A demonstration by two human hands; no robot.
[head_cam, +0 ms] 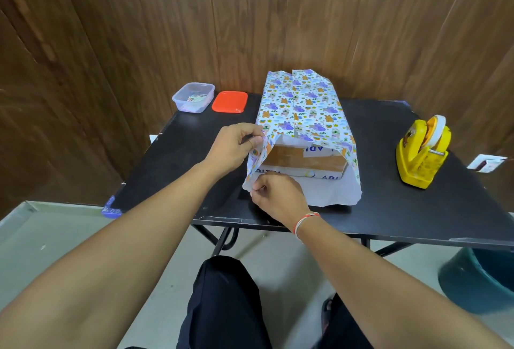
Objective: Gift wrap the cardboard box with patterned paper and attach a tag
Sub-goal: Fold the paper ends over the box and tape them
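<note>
Centre of the frame: the box lies on the desk, covered over its top and sides by the paper, whose printed side faces out. The near end of the box is uncovered; brown cardboard and pale tape with blue lettering show there. The paper overhangs this end as an open sleeve, its white underside spread on the desk in front of the box. A seam runs along the top of the paper toward the far end.

Left of the box's near end, the left hand pinches the upper left edge of the overhanging paper between thumb and fingers. Just below it, the right hand pinches the lower left corner of the same flap near the desk surface; its wrist carries a red-and-white thread band.

Right of the frame: a yellow tape dispenser stands on the desk, well apart from the box. Upper left of the desk: a clear tub holding small items, with an orange lid just beside it. Lower right: a teal bucket on the floor.
</note>
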